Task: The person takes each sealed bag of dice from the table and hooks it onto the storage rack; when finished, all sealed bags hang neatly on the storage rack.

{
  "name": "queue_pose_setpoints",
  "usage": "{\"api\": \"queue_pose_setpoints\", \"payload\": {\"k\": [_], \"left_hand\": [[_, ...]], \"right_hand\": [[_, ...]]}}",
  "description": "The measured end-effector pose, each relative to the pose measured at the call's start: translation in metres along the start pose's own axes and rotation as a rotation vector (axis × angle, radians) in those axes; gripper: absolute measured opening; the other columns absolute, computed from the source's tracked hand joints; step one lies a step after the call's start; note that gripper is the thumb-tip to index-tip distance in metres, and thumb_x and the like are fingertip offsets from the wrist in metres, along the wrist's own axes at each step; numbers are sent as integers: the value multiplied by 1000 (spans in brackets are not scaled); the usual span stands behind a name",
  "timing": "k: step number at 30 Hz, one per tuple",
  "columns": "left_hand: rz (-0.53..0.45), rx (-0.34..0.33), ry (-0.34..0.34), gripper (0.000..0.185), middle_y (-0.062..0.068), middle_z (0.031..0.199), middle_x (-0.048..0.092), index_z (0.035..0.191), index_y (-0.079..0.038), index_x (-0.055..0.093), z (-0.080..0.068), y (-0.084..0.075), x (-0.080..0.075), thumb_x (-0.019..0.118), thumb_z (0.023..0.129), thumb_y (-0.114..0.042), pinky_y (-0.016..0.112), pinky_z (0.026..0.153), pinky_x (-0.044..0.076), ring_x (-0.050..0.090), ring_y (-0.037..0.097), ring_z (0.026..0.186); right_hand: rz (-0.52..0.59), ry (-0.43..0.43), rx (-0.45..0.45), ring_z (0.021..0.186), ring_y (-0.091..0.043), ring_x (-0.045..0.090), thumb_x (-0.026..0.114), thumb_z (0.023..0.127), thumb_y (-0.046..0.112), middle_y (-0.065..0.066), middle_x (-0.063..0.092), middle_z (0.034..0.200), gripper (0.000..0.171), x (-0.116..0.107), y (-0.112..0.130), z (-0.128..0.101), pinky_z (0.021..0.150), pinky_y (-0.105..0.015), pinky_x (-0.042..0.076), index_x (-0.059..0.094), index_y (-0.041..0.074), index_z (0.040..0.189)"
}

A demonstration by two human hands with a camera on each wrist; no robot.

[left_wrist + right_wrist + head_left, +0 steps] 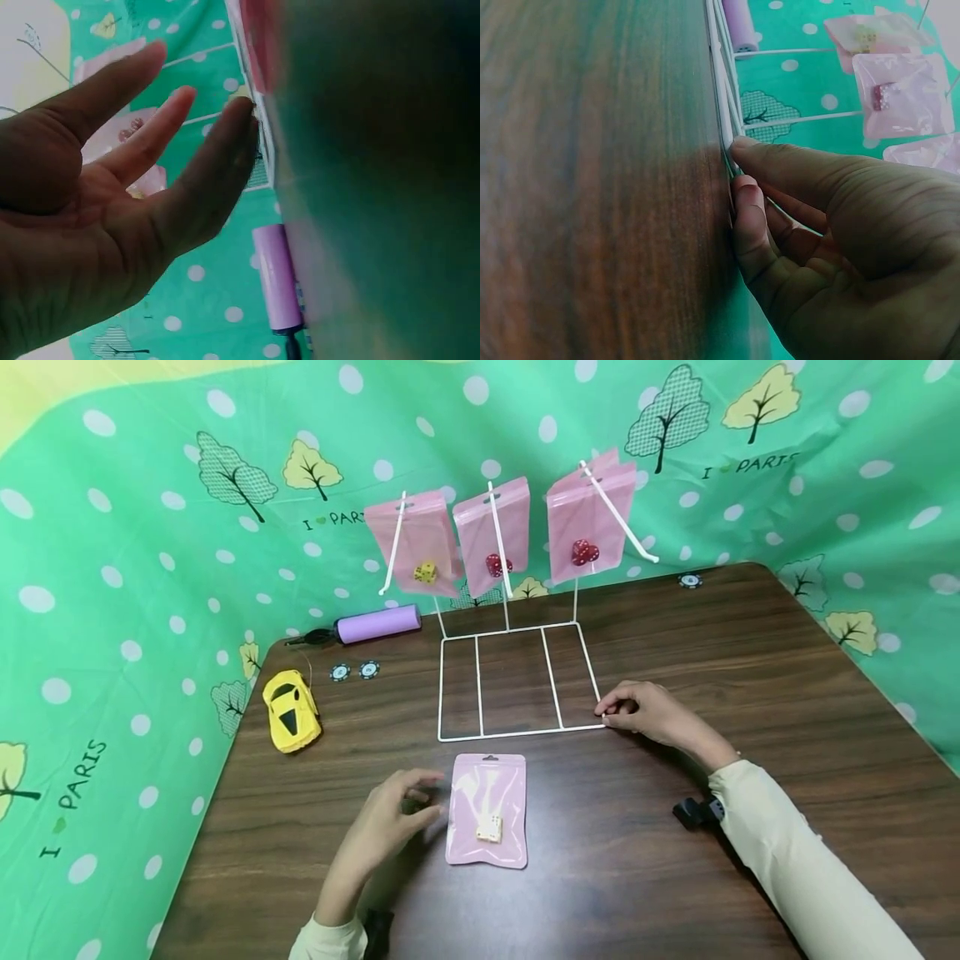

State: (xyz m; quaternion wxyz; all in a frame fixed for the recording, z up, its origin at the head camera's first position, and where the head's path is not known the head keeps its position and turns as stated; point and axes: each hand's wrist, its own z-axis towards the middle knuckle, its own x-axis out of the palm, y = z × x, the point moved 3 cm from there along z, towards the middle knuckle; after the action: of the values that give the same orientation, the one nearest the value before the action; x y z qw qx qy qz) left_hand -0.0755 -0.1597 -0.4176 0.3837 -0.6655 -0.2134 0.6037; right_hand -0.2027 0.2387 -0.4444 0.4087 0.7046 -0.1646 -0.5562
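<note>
My right hand (651, 713) pinches the front right corner of a white wire display rack (521, 732) between thumb and fingers. In the right wrist view the thumb and fingertips close around the rack's base wire (726, 112), low at the tabletop. My left hand (393, 818) is held with fingers spread beside a pink zip bag (487, 793) with white dice in it, which lies flat on the table. From the rack's hooks hang pink bags: one with yellow dice (425, 572), a middle one with red dice (498, 565), and more red dice (584, 552) at the right.
A yellow toy car (292, 712) and a purple hand pump (377, 624) stand at the left of the brown table (600, 860). Two poker chips (369, 670) lie near the pump, and another chip (690, 581) sits at the back right. A green patterned cloth (135, 593) surrounds the table.
</note>
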Motion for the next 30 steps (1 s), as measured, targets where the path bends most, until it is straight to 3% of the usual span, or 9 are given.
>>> {"api": "queue_pose_setpoints", "payload": {"k": [6,9,12,14,16,19,22,30], "left_hand": [[23,-31,51,37,15,119,72,126,-7,76,0,3,7,88,91,-11,52,92,59,73,32,102],[42,39,54,40,15,115,72,125,-8,76,3,11,12,91,89,-16,50,88,59,72,30,99],[88,132,41,40,12,111,72,125,-11,75,7,34,22,90,90,-22,43,82,55,67,22,95],[116,154,37,41,10,111,72,125,-11,75,8,37,26,90,90,-25,41,80,52,63,21,94],[111,134,38,40,8,112,74,123,-10,75,9,32,28,90,90,-26,42,83,49,63,20,94],[84,53,67,39,7,113,75,119,-9,76,7,7,25,91,87,-23,45,87,50,65,23,95],[87,4,85,37,6,110,74,116,-9,77,8,-5,27,93,84,-21,42,85,50,64,24,96],[101,3,129,39,3,92,66,113,-8,74,14,-12,35,95,80,-10,42,83,52,61,21,88]], "right_hand": [[-18,-15,-20,87,-20,58,75,100,2,-13,72,109,9,-1,0,1,71,-27,48,80,3,108],[-11,-10,-14,87,-20,58,75,100,2,-13,71,109,10,-1,0,1,70,-27,48,80,3,109],[-1,-3,-18,86,-20,58,75,100,2,-12,71,108,10,0,-1,2,68,-26,48,80,2,109],[4,-1,-25,86,-20,58,76,100,2,-12,71,106,10,0,-1,2,67,-25,48,79,1,109],[7,-2,-30,86,-20,58,76,99,2,-12,70,105,10,1,-1,3,67,-25,47,79,1,109],[12,-4,-28,86,-19,58,77,100,3,-11,70,104,10,1,-1,3,66,-24,47,79,0,109],[14,-8,-25,85,-19,58,77,100,4,-10,69,103,9,1,-1,2,66,-25,47,79,0,108],[0,-17,-36,86,-18,58,77,99,4,-8,69,101,9,0,-1,2,67,-25,47,79,1,108]]}}
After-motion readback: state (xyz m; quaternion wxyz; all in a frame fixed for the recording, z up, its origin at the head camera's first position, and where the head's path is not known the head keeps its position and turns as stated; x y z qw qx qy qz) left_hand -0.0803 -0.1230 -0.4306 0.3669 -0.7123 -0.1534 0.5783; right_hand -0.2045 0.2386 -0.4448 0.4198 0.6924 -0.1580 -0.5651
